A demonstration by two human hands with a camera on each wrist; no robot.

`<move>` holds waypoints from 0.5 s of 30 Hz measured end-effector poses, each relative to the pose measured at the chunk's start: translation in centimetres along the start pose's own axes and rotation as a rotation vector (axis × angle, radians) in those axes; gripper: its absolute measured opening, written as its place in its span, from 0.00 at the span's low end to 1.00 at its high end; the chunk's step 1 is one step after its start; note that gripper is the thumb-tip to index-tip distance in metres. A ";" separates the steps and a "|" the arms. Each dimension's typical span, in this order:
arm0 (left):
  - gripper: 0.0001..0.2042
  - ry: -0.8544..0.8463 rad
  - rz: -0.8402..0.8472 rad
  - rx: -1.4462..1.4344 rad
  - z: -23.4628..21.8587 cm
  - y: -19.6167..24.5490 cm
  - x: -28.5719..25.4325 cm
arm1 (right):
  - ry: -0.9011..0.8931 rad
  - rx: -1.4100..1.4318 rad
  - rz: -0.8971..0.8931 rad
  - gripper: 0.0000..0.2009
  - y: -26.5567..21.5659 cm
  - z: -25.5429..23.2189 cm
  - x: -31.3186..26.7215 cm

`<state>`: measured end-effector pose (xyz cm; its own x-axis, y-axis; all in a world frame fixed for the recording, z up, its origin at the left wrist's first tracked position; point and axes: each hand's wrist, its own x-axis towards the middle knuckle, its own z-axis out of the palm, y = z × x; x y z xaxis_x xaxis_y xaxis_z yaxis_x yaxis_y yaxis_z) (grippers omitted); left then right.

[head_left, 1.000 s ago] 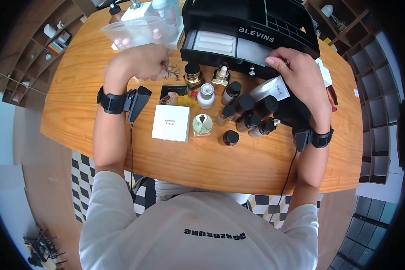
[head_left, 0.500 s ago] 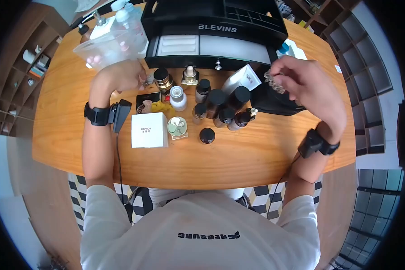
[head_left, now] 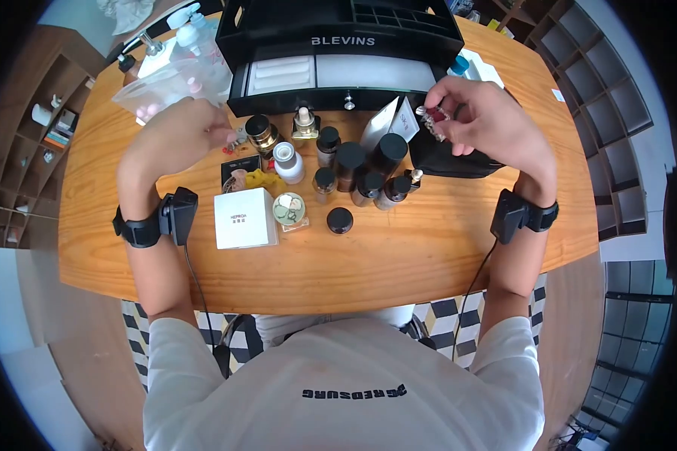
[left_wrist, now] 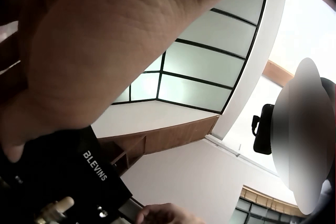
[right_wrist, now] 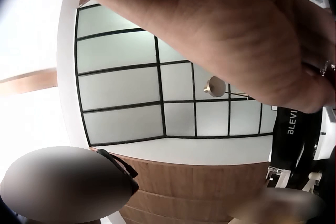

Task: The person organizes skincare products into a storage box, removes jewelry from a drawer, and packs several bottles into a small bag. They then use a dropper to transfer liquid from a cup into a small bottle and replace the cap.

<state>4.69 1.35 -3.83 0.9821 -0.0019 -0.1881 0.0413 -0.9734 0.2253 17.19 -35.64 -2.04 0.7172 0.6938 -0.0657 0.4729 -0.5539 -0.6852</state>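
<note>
My right hand (head_left: 485,124) pinches a silvery jewelry chain (head_left: 435,125), with dark red showing beside it, between thumb and fingers. It is above a black pouch (head_left: 451,154), right of a white SK-II tube (head_left: 405,120). A bit of the chain glints at the fingertips in the right wrist view. My left hand (head_left: 180,135) is bent down at the table's left, fingertips right at a small pile of jewelry (head_left: 238,140) with silver and red pieces. Whether it grips any of them I cannot tell. A gold-and-black jar (head_left: 262,134) stands beside the pile.
A black BLEVINS organizer (head_left: 338,41) stands at the back, its drawer (head_left: 376,73) pulled out, with white ring rolls on the left side. Several dark-capped bottles (head_left: 350,161), a white box (head_left: 241,218) and a lidded round jar (head_left: 289,209) stand mid-table. A clear bag (head_left: 158,90) is back left.
My right hand has moved from the drawer's front right to above the pouch, the chain now showing in its fingers. My left hand stays by the jewelry pile. The head view has shifted.
</note>
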 end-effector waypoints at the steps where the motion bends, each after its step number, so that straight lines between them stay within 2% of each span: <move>1: 0.11 -0.003 0.001 -0.003 0.2 0.3 0.1 | 0.036 0.032 0.018 0.09 -0.1 -0.1 -0.1; 3: 0.11 -0.002 0.217 -0.196 0.3 0.6 0.2 | 0.053 -0.016 0.049 0.11 -0.1 -0.2 -0.6; 6: 0.11 0.052 0.249 -0.271 1.5 0.2 1.7 | 0.068 -0.122 -0.048 0.10 0.2 -0.1 -1.0; 9: 0.11 0.103 0.245 -0.154 1.6 0.2 2.5 | 0.038 -0.139 -0.048 0.09 -0.3 -0.2 -0.9; 11: 0.11 0.132 0.231 -0.144 2.0 0.1 3.1 | 0.111 -0.128 -0.145 0.07 0.0 0.1 -0.3; 15: 0.11 0.201 0.146 -0.174 2.3 0.6 3.6 | 0.150 -0.139 -0.115 0.07 0.3 0.7 0.9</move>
<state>7.86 0.27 -6.55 0.9959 -0.0769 0.0474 -0.0894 -0.9121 0.4000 17.61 -34.85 -2.82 0.7178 0.6855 0.1222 0.6143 -0.5409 -0.5745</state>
